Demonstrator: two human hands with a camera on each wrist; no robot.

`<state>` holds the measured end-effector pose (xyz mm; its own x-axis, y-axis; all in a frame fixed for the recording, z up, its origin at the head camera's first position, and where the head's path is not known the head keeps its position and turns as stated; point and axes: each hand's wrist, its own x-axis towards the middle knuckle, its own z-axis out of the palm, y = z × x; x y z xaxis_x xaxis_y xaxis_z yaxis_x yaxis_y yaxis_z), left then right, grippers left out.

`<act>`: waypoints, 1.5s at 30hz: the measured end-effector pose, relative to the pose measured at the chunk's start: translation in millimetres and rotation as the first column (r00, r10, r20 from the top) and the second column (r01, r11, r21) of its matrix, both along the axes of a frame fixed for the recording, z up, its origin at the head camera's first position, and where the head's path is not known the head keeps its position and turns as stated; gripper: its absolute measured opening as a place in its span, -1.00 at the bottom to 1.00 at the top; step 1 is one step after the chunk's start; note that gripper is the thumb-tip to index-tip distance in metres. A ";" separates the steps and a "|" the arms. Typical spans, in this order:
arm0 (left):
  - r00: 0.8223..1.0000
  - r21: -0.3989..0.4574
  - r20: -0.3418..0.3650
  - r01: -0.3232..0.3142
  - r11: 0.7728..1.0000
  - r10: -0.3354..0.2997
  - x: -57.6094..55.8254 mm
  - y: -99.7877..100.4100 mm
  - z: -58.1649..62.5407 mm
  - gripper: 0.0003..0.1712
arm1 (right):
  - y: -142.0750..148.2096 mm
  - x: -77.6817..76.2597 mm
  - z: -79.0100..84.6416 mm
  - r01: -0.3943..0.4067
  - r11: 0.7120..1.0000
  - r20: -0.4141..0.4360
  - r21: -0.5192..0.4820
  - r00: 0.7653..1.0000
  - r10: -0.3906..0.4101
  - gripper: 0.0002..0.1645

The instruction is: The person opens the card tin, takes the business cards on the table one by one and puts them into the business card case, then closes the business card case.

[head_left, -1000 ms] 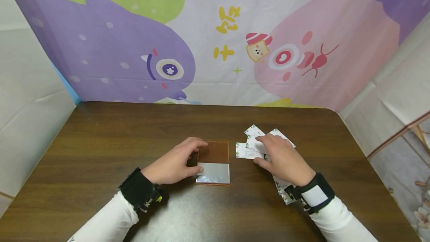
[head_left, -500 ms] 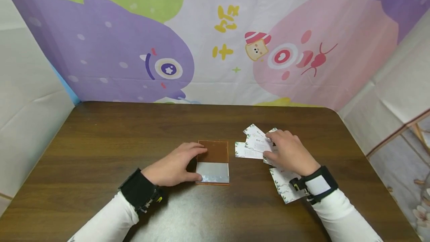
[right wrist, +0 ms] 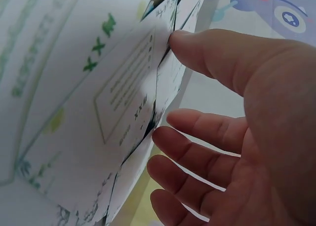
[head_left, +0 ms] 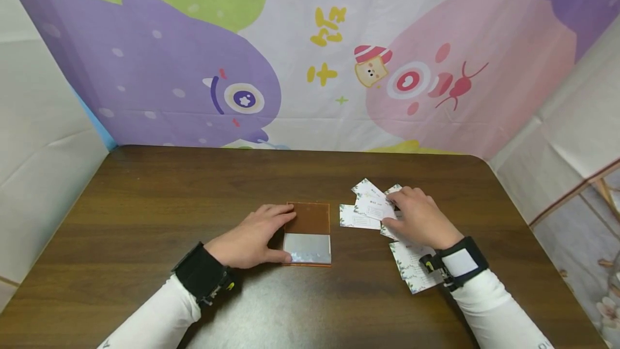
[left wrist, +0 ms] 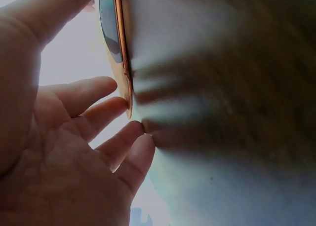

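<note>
At the cards [head_left: 374, 206], right hand [head_left: 422, 218] has slid right, exposing more; fingers apart, none lifted. Left hand [head_left: 252, 238], relaxed, touches case [head_left: 312, 220].

On my head-cam feed, case [head_left: 310, 225] lies on table [head_left: 145, 220], approx mid, w/ panel [head_left: 309, 249] on its near half. L hand [head_left: 251, 238] is at case's L edge, thumb by panel, index by far half. Across a gap, R of case: far cards [head_left: 374, 206] overlapping, approx level w/ case's far half; near cards [head_left: 411, 265] closer, partly behind R wrist. R hand [head_left: 422, 221] is at far cards' R side. Backdrop [head_left: 310, 117] stands behind table's far edge.
</note>
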<state>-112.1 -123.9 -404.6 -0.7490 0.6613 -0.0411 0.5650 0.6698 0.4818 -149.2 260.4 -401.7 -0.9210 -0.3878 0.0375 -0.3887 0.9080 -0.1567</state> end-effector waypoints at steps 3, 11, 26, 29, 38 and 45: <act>1.000 -0.014 -0.012 0.003 1.000 -0.003 0.7 -0.3 -0.1 0.01 | 1.2 -0.7 -0.6 -0.004 1.000 0.008 -0.001 1.000 0.004 -0.31; 0.999 -0.023 -0.037 0.010 1.000 -0.011 4.2 -1.5 1.1 -0.01 | 1.2 -1.1 -2.0 -0.013 1.000 0.027 -0.017 1.000 0.013 -0.33; 1.000 -0.028 -0.029 -0.004 1.000 0.003 5.6 -4.7 -1.7 0.01 | -1.9 -3.1 -2.8 -0.012 0.996 0.025 -0.086 1.000 0.014 -0.42; 1.000 -0.037 -0.026 -0.006 0.999 0.005 5.2 -4.5 -2.2 0.02 | -3.1 -2.7 -1.3 0.003 0.996 0.035 -0.093 0.999 0.000 -0.47; 0.999 -0.067 -0.036 -0.013 0.998 0.011 6.4 -2.0 0.2 0.03 | -6.9 -0.5 8.6 -0.009 0.982 0.031 -0.190 0.999 0.016 -0.79; 0.999 -0.067 -0.039 -0.014 0.998 0.011 6.8 -1.6 2.5 0.05 | -15.3 4.3 25.7 -0.049 0.951 0.040 -0.306 0.997 0.064 -0.85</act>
<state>-105.2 -125.5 -402.1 -0.7592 0.6485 -0.0563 0.5734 0.7072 0.4136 -144.9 245.1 -376.1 -0.9015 -0.4164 0.1178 -0.4231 0.7907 -0.4424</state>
